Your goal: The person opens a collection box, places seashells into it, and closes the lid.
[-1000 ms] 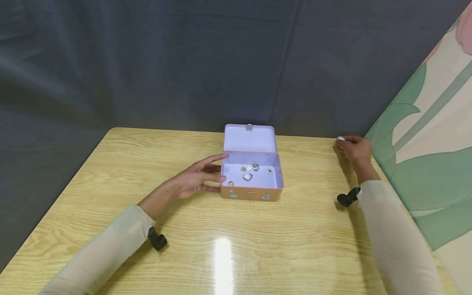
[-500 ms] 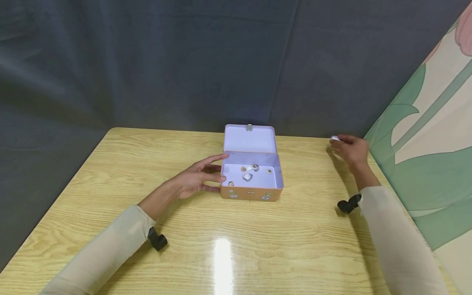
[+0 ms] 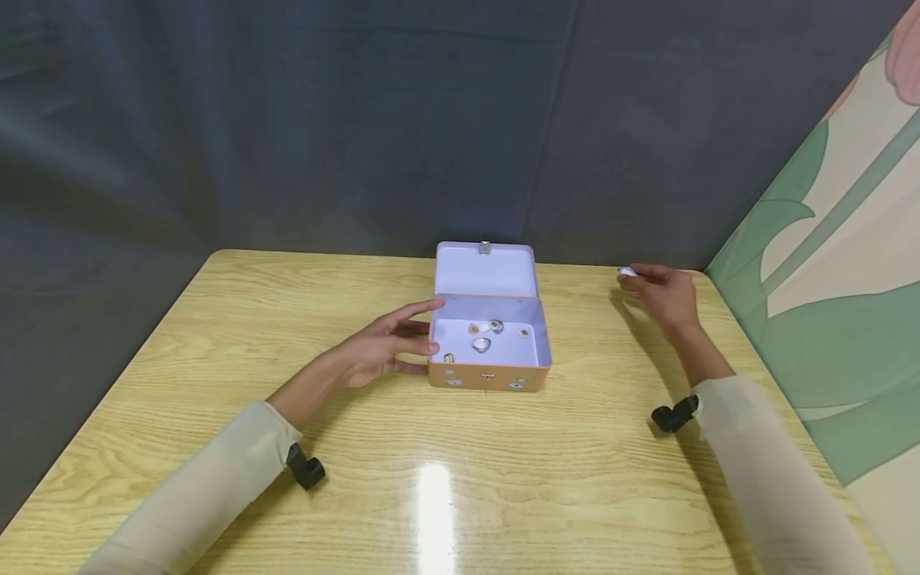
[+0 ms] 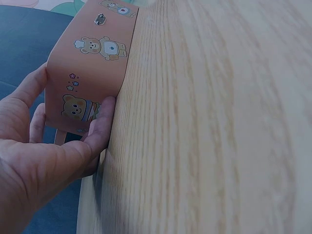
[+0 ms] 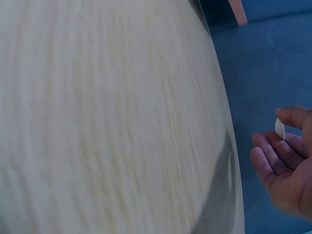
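Near the table's back right, my right hand (image 3: 664, 299) pinches a small white seashell (image 3: 628, 272) between thumb and fingers, above the tabletop. In the right wrist view the seashell (image 5: 280, 128) shows as a thin pale disc edge. My left hand (image 3: 384, 345) touches the left side of an orange tin box (image 3: 489, 377), its fingers spread along that wall. The box's lilac lid (image 3: 487, 270) stands raised at the back. Several small shells lie inside, among them a larger pale shell (image 3: 481, 344). Cartoon bears decorate the outside of the tin box (image 4: 90, 68) in the left wrist view.
A light wood-grain table (image 3: 575, 471) bears the box. Dark cloth (image 3: 359, 128) hangs behind the table's back edge. A flower-patterned curtain (image 3: 848, 319) runs along the right side. A small black camera sits on each wrist.
My right hand has moved left along the back of the table, carrying the white seashell toward the box. The left hand and the box have stayed in place.
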A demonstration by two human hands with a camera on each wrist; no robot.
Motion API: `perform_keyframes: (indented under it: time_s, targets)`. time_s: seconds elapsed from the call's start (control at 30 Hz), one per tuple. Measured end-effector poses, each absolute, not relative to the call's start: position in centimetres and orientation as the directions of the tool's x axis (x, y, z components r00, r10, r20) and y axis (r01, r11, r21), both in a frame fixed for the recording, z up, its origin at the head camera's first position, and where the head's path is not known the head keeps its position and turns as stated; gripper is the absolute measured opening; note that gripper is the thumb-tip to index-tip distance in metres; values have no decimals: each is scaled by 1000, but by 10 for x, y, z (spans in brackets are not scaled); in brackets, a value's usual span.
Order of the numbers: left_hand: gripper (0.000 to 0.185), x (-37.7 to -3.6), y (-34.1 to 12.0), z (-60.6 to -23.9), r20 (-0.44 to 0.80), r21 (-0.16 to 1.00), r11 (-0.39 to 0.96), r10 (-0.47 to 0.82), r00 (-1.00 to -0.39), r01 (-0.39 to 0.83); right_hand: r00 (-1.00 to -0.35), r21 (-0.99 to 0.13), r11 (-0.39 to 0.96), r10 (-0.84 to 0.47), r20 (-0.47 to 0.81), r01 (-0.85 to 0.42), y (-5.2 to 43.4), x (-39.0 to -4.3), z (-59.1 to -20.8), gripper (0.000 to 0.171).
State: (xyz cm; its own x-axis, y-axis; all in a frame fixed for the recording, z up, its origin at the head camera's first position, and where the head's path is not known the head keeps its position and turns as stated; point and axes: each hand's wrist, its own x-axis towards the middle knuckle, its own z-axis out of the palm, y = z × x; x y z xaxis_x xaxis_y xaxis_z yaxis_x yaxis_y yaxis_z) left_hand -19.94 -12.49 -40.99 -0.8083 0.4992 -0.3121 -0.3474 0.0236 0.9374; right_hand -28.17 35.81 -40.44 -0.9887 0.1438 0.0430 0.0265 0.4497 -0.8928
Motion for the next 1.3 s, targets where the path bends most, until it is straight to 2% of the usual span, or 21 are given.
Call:
perform_keyframes:
  time_s: [0.57, 0.83, 1.07, 1.3]
  targets:
    - [82, -198, -124, -410, -309, 938, 19, 505, -806, -347, -995, -892, 440, -13, 104, -99, 313, -252, -398, 52]
    - [82, -198, -125, -410, -310, 937, 24, 508, -804, -347, -991, -857, 497, -50, 127, -134, 290, -231, -389, 50]
    - [83, -198, -126, -409, -309, 938, 22, 510, -803, -347, -987, -887, 434, -86, 135, -159, 274, -220, -387, 45]
    - [84, -198, -128, -410, -312, 938, 26, 505, -805, -347, -987, -890, 428, -95, 132, -160, 265, -211, -384, 44]
